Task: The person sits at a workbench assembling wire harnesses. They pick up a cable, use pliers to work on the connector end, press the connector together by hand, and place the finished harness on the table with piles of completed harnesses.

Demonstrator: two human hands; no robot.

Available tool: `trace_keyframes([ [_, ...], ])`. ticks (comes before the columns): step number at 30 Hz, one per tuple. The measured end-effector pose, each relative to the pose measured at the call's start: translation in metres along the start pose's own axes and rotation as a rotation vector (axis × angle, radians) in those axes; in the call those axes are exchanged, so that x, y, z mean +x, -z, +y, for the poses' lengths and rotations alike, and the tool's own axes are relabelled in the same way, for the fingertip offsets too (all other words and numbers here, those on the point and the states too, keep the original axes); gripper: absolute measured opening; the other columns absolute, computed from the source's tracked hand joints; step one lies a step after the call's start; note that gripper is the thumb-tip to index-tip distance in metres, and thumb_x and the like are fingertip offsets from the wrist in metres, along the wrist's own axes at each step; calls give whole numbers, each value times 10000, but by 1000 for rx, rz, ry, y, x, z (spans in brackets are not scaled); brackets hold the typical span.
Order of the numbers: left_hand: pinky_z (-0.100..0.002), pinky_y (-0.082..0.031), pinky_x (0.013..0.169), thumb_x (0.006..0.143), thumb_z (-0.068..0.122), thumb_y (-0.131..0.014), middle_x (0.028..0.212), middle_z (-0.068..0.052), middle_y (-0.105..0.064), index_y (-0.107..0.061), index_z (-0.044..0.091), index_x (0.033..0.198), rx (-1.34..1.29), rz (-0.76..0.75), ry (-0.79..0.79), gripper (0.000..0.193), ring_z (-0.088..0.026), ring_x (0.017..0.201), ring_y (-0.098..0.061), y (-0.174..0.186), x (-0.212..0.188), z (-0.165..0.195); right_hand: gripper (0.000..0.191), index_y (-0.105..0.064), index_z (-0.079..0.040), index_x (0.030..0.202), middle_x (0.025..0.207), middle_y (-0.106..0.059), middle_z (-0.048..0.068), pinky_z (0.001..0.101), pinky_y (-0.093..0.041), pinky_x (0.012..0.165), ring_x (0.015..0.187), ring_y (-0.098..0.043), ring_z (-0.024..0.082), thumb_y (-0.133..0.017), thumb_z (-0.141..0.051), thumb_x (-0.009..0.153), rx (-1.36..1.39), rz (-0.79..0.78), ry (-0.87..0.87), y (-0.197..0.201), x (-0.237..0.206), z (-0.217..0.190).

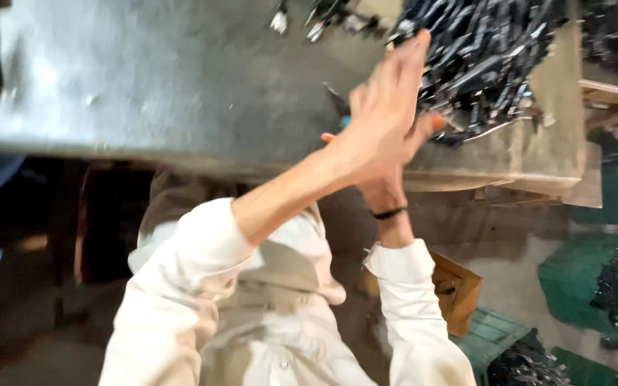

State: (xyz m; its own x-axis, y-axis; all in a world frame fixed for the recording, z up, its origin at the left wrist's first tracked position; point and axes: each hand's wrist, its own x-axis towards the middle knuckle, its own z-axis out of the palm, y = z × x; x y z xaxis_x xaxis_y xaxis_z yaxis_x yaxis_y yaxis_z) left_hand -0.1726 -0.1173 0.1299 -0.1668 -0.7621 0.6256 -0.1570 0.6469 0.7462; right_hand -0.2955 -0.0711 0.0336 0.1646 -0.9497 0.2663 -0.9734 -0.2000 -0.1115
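Heap of dark metal parts (481,57) at the workbench's (180,93) far end, touching the left hand's (384,118) flat, extended fingertips. Right hand (379,187), mostly hidden beneath it; grip indeterminate. The heap appears largely unsorted; a few loose pieces (309,21) lie beyond the fingers.

My left hand (384,114) hides most of my right hand (388,189); the dark metal pile (481,50) is blurred, cut off by the top edge
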Motion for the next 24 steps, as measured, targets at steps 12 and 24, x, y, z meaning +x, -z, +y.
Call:
trace_keyframes([
  [12, -402, -489, 839, 937, 185, -665, 1064, -64, -636, -677, 103, 1012, 998, -126, -155, 112, -282, 1076, -586, 26, 127, -146, 681, -502, -137, 1504, 1495, -492, 144, 594, -215, 1186, 1426, -395, 354, -676, -470, 936, -12, 196, -135, 26, 45, -10],
  [24, -346, -557, 743, 821, 142, -701, 992, -76, -643, -689, 100, 919, 1021, -142, -172, 108, -273, 990, -618, 51, 124, -121, 411, -695, -201, 1317, 1537, -474, 199, 718, -131, 1153, 1476, -358, 349, -609, -431, 987, -381, 291, -5, 50, 156, 81],
])
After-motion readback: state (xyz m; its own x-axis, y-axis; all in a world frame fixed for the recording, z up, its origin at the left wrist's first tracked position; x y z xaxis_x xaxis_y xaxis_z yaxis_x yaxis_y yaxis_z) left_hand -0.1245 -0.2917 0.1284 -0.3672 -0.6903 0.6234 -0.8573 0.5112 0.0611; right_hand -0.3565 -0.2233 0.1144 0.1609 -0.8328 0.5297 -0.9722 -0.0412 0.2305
